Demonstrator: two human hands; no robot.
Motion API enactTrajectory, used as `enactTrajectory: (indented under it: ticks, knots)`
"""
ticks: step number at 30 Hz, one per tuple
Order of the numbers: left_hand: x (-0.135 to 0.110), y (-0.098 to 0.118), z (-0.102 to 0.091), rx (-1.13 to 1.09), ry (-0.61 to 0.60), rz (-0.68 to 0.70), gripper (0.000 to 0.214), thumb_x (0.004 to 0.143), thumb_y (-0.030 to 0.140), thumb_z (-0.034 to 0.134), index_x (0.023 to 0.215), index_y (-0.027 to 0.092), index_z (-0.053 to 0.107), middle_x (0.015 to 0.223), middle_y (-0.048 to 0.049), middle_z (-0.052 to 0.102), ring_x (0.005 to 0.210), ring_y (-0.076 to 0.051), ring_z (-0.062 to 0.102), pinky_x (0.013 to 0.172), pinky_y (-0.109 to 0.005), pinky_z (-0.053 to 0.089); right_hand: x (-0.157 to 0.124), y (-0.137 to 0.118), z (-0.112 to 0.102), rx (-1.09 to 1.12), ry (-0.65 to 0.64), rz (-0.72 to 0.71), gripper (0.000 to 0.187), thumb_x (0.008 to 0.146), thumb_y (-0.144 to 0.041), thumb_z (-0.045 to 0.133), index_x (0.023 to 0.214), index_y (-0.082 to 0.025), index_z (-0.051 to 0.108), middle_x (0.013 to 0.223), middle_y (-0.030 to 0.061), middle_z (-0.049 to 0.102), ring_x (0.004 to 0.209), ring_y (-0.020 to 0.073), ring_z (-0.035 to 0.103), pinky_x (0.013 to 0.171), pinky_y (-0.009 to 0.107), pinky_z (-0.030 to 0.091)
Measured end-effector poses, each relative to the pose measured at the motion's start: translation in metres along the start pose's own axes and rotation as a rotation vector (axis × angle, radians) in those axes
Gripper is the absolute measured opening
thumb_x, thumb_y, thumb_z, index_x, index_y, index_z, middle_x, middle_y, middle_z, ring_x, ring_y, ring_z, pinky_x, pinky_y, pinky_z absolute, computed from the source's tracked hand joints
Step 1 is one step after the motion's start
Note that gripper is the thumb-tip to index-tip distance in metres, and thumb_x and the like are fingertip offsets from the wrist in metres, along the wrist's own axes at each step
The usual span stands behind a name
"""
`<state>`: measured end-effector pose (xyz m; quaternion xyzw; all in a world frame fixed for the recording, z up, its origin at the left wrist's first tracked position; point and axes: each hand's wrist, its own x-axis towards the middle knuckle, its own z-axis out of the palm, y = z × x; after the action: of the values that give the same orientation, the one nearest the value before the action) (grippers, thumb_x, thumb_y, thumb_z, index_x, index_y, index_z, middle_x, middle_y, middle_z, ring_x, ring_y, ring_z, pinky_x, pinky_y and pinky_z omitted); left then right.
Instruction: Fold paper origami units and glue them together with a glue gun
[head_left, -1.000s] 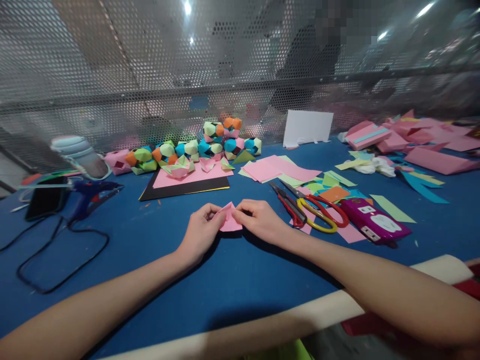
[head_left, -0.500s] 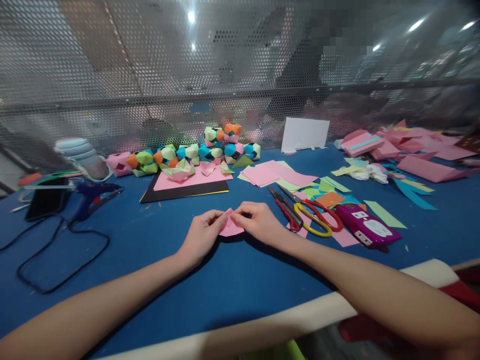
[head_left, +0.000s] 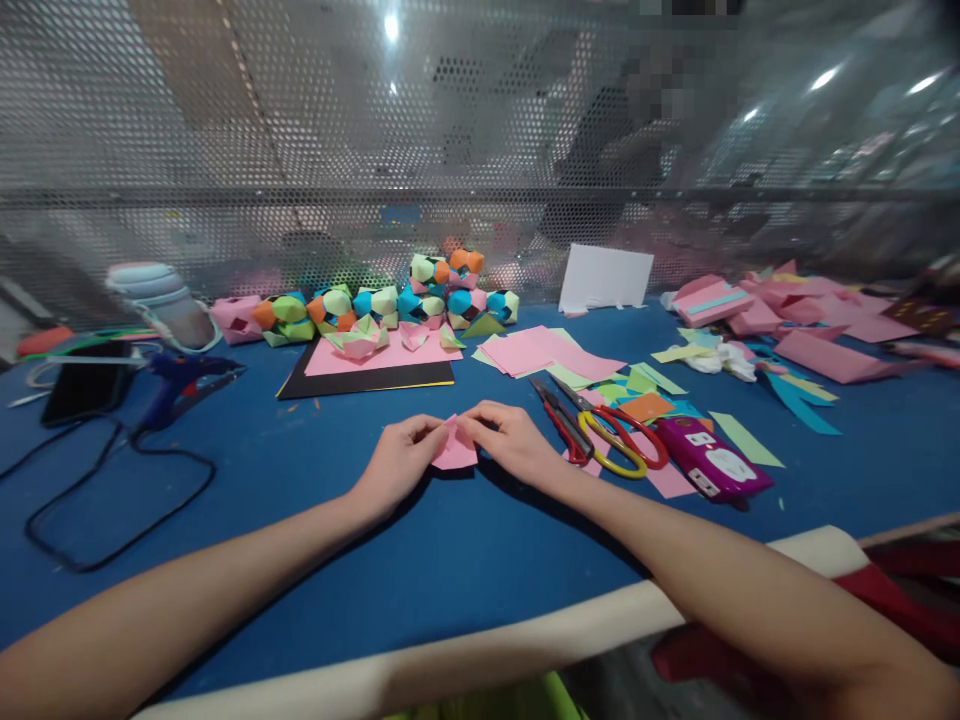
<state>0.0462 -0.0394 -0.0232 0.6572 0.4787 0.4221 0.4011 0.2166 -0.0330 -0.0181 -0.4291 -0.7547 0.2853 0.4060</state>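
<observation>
A small folded pink paper piece [head_left: 454,452] rests on the blue table [head_left: 315,520] in the middle. My left hand [head_left: 400,459] pinches its left side with closed fingers. From the other side my right hand [head_left: 508,441] pinches its top right edge, fingers closed too. Both wrists lie on the tabletop.
Scissors [head_left: 607,437] and a purple power strip [head_left: 712,460] lie right of my hands. Pink paper squares [head_left: 540,352] and a row of coloured paper balls [head_left: 390,300] sit behind. A glue gun [head_left: 184,375] with a black cable [head_left: 112,500] is at left. Paper scraps [head_left: 795,320] cover the right.
My hands and the pink piece keep the same grip, with slight finger shifts on the fold. The camera has tilted a little, so everything sits slightly lower and further left.
</observation>
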Motion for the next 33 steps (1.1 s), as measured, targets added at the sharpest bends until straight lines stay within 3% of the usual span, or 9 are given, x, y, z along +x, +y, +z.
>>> enactTrajectory:
  ticks: [3,6,8,13,16,19,22,27,33]
  knots:
    - [0.016,-0.001,-0.014,0.013,0.069,0.011,0.036,0.076,0.050,0.058,0.076,0.015,0.068,0.064,-0.0005,0.061,0.059,-0.013,0.049,0.057,-0.024,0.037,0.003,0.000,-0.003,-0.019,0.028,0.028,0.032,0.090,-0.036,0.045,0.078,-0.016,0.066,0.074,0.0018,0.061,0.071,0.0129,0.056,0.069,0.026,0.041]
    - [0.040,-0.007,-0.040,0.184,0.131,0.075,0.034,0.077,0.048,0.058,0.076,0.016,0.068,0.061,-0.0015,0.061,0.057,-0.015,0.049,0.055,-0.025,0.034,0.007,0.002,-0.005,-0.046,0.061,0.038,0.031,0.090,-0.037,0.044,0.085,-0.015,0.066,0.077,0.0029,0.061,0.073,0.0138,0.057,0.069,0.027,0.043]
    - [0.054,-0.012,-0.060,0.319,0.153,0.072,0.029,0.074,0.043,0.061,0.064,0.017,0.066,0.058,-0.0027,0.061,0.057,-0.016,0.050,0.056,-0.026,0.033,0.009,0.001,-0.009,-0.051,0.093,0.033,0.030,0.089,-0.037,0.045,0.084,-0.015,0.065,0.080,0.0036,0.062,0.072,0.0138,0.057,0.069,0.027,0.043]
    - [0.074,-0.023,-0.093,0.365,0.118,0.033,0.024,0.065,0.034,0.067,0.048,0.019,0.062,0.046,-0.0018,0.056,0.049,-0.016,0.045,0.052,-0.026,0.028,0.015,-0.022,-0.035,-0.015,0.291,-0.025,0.030,0.088,-0.041,0.048,0.084,-0.017,0.066,0.079,0.0027,0.064,0.069,0.0132,0.058,0.069,0.027,0.045]
    - [0.077,-0.030,-0.097,0.361,0.101,0.045,0.025,0.066,0.035,0.066,0.047,0.019,0.061,0.046,-0.0019,0.057,0.050,-0.016,0.046,0.052,-0.026,0.028,0.031,-0.032,-0.051,-0.136,0.326,-0.050,0.026,0.087,-0.035,0.050,0.088,-0.016,0.067,0.081,0.0041,0.066,0.070,0.0140,0.059,0.069,0.027,0.046]
    - [0.077,-0.039,-0.095,0.337,0.089,0.054,0.025,0.068,0.038,0.064,0.052,0.018,0.064,0.048,-0.0023,0.060,0.050,-0.016,0.050,0.054,-0.026,0.032,0.063,-0.023,-0.053,-0.457,0.177,-0.021,0.025,0.088,-0.024,0.046,0.099,-0.015,0.067,0.093,0.0064,0.069,0.080,0.0152,0.061,0.073,0.026,0.045]
    - [0.076,-0.047,-0.092,0.313,0.107,0.070,0.024,0.069,0.039,0.063,0.057,0.018,0.065,0.049,-0.0023,0.061,0.052,-0.017,0.052,0.057,-0.026,0.034,0.101,0.001,-0.038,-0.679,0.029,0.007,0.025,0.084,-0.016,0.051,0.103,-0.016,0.067,0.103,0.0069,0.069,0.091,0.0172,0.061,0.079,0.026,0.043]
    - [0.074,-0.053,-0.087,0.272,0.181,0.115,0.020,0.071,0.035,0.061,0.061,0.018,0.065,0.052,-0.0014,0.061,0.055,-0.016,0.053,0.059,-0.026,0.036,0.146,0.037,-0.001,-0.829,0.000,0.074,0.026,0.087,-0.027,0.053,0.103,-0.012,0.066,0.105,0.0139,0.068,0.092,0.0215,0.061,0.073,0.027,0.040]
    - [0.075,-0.059,-0.085,0.184,0.278,0.089,0.013,0.068,0.027,0.058,0.067,0.017,0.066,0.056,-0.0002,0.061,0.057,-0.015,0.053,0.059,-0.026,0.038,0.157,0.037,0.016,-0.963,-0.031,0.023,0.025,0.090,-0.021,0.045,0.091,-0.009,0.067,0.099,0.0194,0.068,0.091,0.0243,0.060,0.072,0.032,0.036]
